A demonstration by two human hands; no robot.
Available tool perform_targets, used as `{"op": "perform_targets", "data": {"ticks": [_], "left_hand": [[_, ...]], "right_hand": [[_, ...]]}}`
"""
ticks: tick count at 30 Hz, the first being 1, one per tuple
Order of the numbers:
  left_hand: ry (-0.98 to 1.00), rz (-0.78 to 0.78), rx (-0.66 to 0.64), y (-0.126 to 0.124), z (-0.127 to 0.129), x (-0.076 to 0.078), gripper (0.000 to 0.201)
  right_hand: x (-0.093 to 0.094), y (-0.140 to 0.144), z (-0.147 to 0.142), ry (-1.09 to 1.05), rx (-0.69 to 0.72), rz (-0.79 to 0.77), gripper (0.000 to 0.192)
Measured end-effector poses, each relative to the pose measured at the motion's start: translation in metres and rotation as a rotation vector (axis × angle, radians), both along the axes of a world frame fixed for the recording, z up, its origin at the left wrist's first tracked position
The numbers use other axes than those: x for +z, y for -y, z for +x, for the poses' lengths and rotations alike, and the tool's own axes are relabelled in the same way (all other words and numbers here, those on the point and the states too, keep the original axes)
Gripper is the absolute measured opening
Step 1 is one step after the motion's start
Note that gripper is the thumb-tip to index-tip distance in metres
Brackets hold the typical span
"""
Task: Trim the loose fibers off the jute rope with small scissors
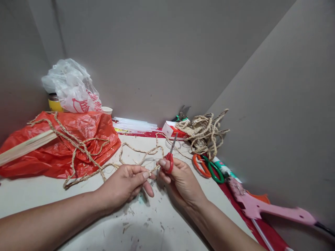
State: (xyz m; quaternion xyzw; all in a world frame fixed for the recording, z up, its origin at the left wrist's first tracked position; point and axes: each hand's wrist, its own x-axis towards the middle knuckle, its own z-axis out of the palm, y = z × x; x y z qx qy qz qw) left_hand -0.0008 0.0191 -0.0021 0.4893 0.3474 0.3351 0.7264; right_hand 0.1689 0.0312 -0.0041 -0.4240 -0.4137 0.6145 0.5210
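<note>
My left hand pinches a length of tan jute rope between thumb and fingertips, just above the white table. The rope trails left over a red plastic bag and loops back across the table. My right hand grips small red-handled scissors with the blades pointing up and away. The two hands almost touch, with the rope end between them.
A tangled jute bundle lies at the back right beside a white-and-red box. Orange and green scissors and a pink glue gun lie along the right wall. Clear glue sticks, a white bag and wooden sticks sit behind and left.
</note>
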Motion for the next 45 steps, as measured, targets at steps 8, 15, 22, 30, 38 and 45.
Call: {"op": "perform_targets", "data": {"ticks": [8, 15, 22, 30, 38, 45], "left_hand": [[0.062, -0.082, 0.005, 0.0, 0.001, 0.002, 0.025], [0.143, -0.208, 0.002, -0.004, -0.004, 0.002, 0.03], [0.151, -0.216, -0.009, -0.006, -0.005, 0.003, 0.024], [0.116, -0.106, 0.317, -0.014, -0.008, -0.006, 0.022], [0.053, -0.045, 0.39, -0.015, -0.007, -0.005, 0.027], [0.0, -0.033, 0.391, -0.014, -0.005, -0.004, 0.027]], "right_hand": [[-0.001, -0.002, 0.0, 0.08, -0.062, 0.052, 0.028], [-0.005, -0.004, 0.005, 0.161, -0.065, 0.152, 0.026], [-0.006, -0.004, 0.008, 0.24, 0.009, 0.192, 0.023], [-0.004, 0.001, 0.009, 0.896, 0.009, 0.498, 0.031], [-0.003, 0.005, 0.006, 1.592, -0.036, 0.778, 0.023], [-0.002, 0.007, 0.006, 1.731, -0.032, 0.804, 0.025]]}}
